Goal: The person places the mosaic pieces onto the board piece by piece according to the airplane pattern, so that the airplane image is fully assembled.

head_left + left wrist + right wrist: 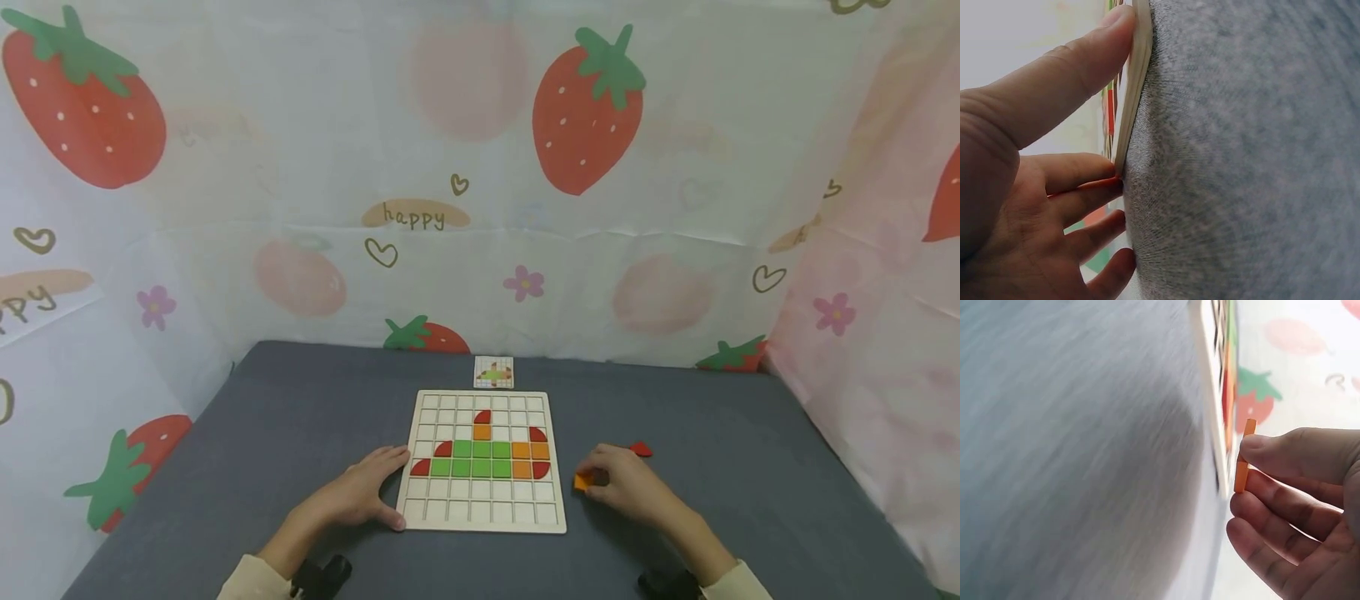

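Observation:
A wooden grid board (482, 512) lies on the table, with green, orange and red tiles set in its cells. My left hand (362, 490) rests at the board's left edge, thumb and fingers spread; in the left wrist view the thumb (1085, 65) lies against the board's side. My right hand (628, 483) pinches an orange square tile (582, 482) just right of the board. The right wrist view shows this tile (1240, 477) edge-on between thumb and fingers. A red tile (641, 449) lies on the table beyond the right hand, partly hidden by it.
A small pattern card (493, 372) lies behind the board, near the table's back edge. The dark grey table (330, 392) is enclosed by a cloth backdrop (480, 283) printed with strawberries. Black wrist cameras (322, 577) show at the bottom.

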`<state>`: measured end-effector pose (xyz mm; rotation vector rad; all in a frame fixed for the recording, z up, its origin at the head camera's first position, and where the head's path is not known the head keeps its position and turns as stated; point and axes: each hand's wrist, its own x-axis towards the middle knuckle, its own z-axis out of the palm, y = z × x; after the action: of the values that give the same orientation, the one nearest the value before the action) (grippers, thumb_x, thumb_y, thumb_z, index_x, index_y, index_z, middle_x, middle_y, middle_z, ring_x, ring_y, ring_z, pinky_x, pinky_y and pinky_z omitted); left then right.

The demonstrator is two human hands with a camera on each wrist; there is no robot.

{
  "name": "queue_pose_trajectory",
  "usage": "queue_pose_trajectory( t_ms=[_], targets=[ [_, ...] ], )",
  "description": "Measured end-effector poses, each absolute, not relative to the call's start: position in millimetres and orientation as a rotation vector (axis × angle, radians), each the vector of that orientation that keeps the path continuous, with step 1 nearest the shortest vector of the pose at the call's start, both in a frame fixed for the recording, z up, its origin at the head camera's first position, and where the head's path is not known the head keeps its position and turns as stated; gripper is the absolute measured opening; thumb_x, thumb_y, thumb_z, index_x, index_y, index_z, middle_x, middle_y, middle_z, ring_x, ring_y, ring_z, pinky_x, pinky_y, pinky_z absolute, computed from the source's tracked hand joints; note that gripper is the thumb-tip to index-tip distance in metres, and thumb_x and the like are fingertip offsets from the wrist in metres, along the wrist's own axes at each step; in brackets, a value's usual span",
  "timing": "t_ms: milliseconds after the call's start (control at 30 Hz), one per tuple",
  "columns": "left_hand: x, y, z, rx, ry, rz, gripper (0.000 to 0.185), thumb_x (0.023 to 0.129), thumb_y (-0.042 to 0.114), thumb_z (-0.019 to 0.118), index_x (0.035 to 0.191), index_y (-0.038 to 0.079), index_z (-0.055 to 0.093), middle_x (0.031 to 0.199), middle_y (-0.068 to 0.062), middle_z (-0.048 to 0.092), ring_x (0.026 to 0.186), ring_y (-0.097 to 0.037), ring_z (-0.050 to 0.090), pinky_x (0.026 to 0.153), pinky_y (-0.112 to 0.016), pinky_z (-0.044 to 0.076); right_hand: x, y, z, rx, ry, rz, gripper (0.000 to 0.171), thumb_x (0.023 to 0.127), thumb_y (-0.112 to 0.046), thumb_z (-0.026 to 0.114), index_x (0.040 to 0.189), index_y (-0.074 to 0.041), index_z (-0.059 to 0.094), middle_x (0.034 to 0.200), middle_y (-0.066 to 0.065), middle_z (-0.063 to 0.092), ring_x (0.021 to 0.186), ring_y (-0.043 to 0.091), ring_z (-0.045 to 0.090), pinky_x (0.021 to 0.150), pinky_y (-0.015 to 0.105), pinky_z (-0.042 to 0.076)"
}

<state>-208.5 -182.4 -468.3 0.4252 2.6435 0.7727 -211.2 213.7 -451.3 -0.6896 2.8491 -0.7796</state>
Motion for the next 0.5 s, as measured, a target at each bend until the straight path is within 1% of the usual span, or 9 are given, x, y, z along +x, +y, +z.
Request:
queue_pose_trajectory(
  t_ms=[200,367,500],
  targets=[
    [-209,-182,-469,0.421,2.641,0.771,0.099,0.065,0.027,0.088,0.147,-0.001,0.04,0.155,-0.018,0.037,0.146,-0.043,0.024,0.109,-0.069,0.023,-218,186,-450,-0.784,2.834,-0.806,0.02,0.082,-0.006,0.075,0.101,-0.004,0.074,0.094,-0.002,0.064,0.079,0.007,0.054,0.068,0.022,0.048],
    [-209,-182,-468,0.424,2.649,0.762,0.098,0.065,0.027,0.088,0.146,-0.001,0.04,0.155,-0.018,0.037,0.146,-0.042,0.025,0.109,-0.068,0.023,-223,166,-449,-0.895,2.807,-0.835,0.019,0.081,-0.004,0.074,0.1,-0.004,0.074,0.094,0.002,0.066,0.08,0.013,0.057,0.067,0.023,0.047],
    [-209,-182,-468,0.414,2.646,0.762,0.099,0.065,0.027,0.088,0.146,-0.001,0.04,0.155,-0.018,0.037,0.146,-0.042,0.025,0.109,-0.069,0.023,-226,152,-449,-0.969,2.787,-0.806,0.018,0.081,-0.004,0.074,0.099,-0.004,0.074,0.093,0.002,0.066,0.081,0.013,0.056,0.069,0.024,0.048]
  ],
)
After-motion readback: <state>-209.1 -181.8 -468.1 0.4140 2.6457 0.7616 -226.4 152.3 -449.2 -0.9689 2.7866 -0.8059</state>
